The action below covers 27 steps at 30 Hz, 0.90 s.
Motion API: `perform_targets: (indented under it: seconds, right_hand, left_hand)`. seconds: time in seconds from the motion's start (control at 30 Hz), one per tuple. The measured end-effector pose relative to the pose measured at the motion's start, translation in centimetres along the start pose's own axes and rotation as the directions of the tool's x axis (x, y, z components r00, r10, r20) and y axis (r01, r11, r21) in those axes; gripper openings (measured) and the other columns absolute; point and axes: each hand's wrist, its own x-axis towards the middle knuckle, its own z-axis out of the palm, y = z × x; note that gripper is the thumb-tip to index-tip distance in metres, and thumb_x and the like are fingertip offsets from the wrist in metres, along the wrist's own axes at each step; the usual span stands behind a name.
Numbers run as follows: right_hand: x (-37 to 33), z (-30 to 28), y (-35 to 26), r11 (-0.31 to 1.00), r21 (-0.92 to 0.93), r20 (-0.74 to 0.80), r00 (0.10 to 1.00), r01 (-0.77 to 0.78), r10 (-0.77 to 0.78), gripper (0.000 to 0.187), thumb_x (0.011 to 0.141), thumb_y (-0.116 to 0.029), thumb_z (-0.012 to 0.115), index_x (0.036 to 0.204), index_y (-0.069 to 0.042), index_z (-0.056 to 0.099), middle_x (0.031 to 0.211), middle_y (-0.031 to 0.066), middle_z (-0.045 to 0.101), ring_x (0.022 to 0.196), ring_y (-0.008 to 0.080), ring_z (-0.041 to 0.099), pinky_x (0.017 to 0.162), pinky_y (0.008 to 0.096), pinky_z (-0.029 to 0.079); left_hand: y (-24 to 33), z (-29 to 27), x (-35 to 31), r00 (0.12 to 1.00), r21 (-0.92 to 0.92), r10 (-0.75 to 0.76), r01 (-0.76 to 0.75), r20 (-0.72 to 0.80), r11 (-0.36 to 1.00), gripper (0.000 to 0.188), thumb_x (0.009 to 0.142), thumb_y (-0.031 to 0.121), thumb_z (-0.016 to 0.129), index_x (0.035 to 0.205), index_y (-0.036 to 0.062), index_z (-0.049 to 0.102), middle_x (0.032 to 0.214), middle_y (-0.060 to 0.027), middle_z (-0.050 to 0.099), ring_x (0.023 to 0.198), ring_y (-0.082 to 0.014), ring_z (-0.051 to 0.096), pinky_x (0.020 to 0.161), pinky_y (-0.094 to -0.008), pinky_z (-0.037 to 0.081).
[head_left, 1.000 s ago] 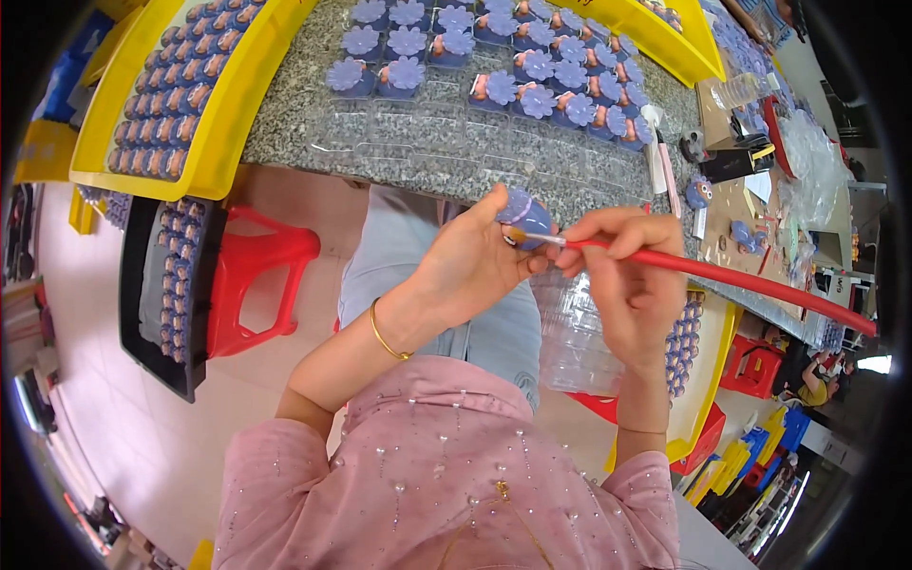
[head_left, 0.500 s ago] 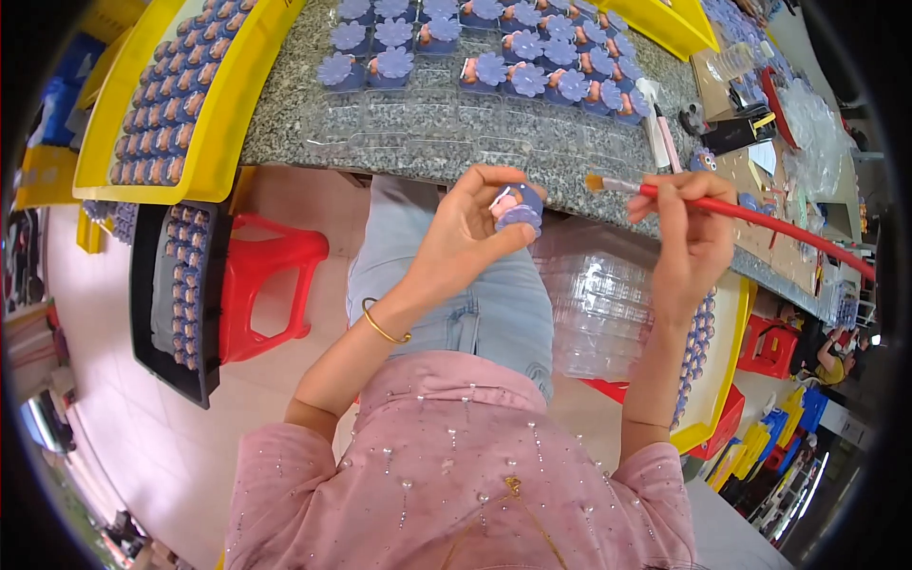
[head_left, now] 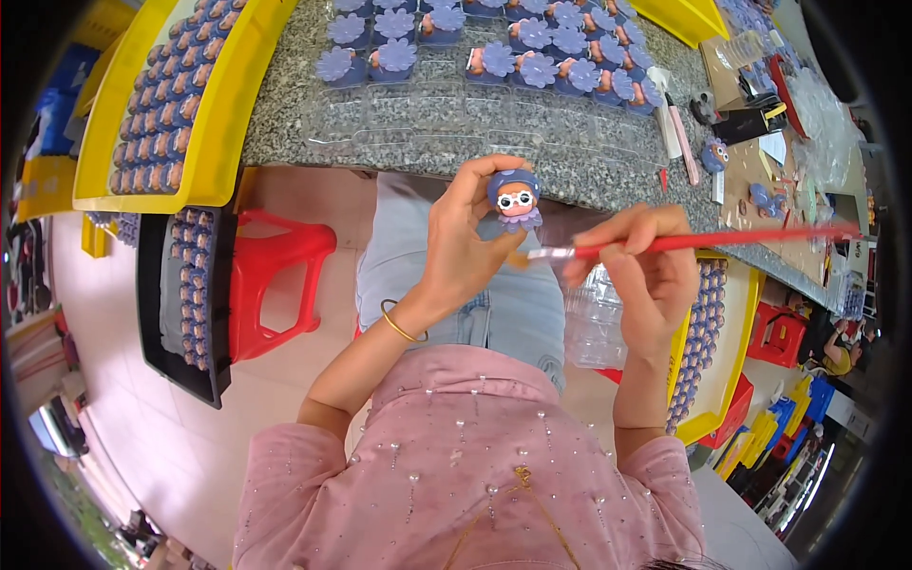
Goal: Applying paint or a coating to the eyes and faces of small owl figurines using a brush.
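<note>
Between the thumb and fingers of my left hand (head_left: pixel 458 228) is a small doll head (head_left: pixel 515 199) with a blue spotted cap, big white-rimmed eyes and a purple scalloped collar. It is held upright above my lap, its face turned up toward me. My right hand (head_left: pixel 651 266) is closed round a paintbrush (head_left: pixel 684 243) with a long red handle and a silver ferrule. The brush's tan bristles are beside my left fingertips, just below the collar; whether they touch is unclear. Several similar pieces with purple flower-shaped bases (head_left: pixel 394 54) stand in a clear plastic tray (head_left: pixel 418 116) on the granite table.
A yellow bin (head_left: pixel 214 142) of doll heads sits at the left, above a black crate (head_left: pixel 211 380) and a red stool (head_left: pixel 285 285). Clear trays (head_left: pixel 594 328) are stacked right of my lap, next to another yellow bin (head_left: pixel 733 380). A pink pen-like tool (head_left: pixel 684 147) lies on the table.
The doll head has turned so that its face shows. My right hand has brought the paintbrush down and left, close to my left fingers.
</note>
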Motion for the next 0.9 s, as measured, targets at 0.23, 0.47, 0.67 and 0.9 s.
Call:
perform_targets:
  seconds: [0.23, 0.47, 0.67, 0.9]
  right_hand:
    - [1.2, -1.7, 2.0, 0.782, -0.620, -0.211, 0.948, 0.059, -0.239, 0.015, 0.088, 0.010, 0.049, 0.096, 0.000, 0.043, 0.092, 0.0188, 0.060, 0.075, 0.0194, 0.064, 0.064, 0.0299, 0.055]
    - [1.0, -0.5, 1.8, 0.927, -0.366, -0.242, 0.954, 0.081, -0.179, 0.013, 0.088, 0.009, 0.051, 0.096, 0.001, 0.046, 0.084, 0.0164, 0.061, 0.066, 0.0197, 0.064, 0.062, 0.0278, 0.054]
    - [1.7, -2.2, 1.9, 0.856, -0.516, -0.389, 0.880, 0.036, -0.272, 0.010, 0.089, 0.006, 0.053, 0.096, 0.002, 0.048, 0.086, 0.0149, 0.062, 0.066, 0.0171, 0.063, 0.062, 0.0259, 0.053]
    - [3.5, -8.5, 1.8, 0.436, -0.865, -0.395, 0.873, -0.248, -0.288, 0.028, 0.091, -0.009, 0.055, 0.118, 0.000, 0.051, 0.082, 0.0074, 0.063, 0.068, 0.0128, 0.061, 0.057, 0.0227, 0.045]
  left_hand:
    - [0.0, -0.2, 0.1, 0.998, 0.009, 0.058, -0.058, -0.020, 0.998, 0.058, 0.068, -0.019, 0.062, 0.119, 0.0030, 0.044, 0.122, -0.0111, 0.054, 0.111, -0.0175, 0.054, 0.090, -0.0270, 0.047]
    - [-0.2, -0.2, 0.2, 0.997, 0.043, 0.080, -0.080, -0.007, 0.996, 0.058, 0.068, -0.019, 0.062, 0.118, 0.0033, 0.044, 0.122, -0.0122, 0.053, 0.112, -0.0183, 0.053, 0.092, -0.0288, 0.047]
    - [-0.1, -0.3, 0.2, 0.998, 0.021, 0.060, -0.059, -0.011, 0.998, 0.058, 0.067, -0.019, 0.061, 0.118, 0.0031, 0.044, 0.122, -0.0131, 0.053, 0.112, -0.0185, 0.053, 0.091, -0.0290, 0.047]
    - [-0.3, -0.4, 0.2, 0.996, 0.038, 0.092, -0.092, -0.009, 0.995, 0.058, 0.067, -0.020, 0.060, 0.118, 0.0033, 0.044, 0.122, -0.0131, 0.054, 0.111, -0.0184, 0.054, 0.090, -0.0288, 0.048]
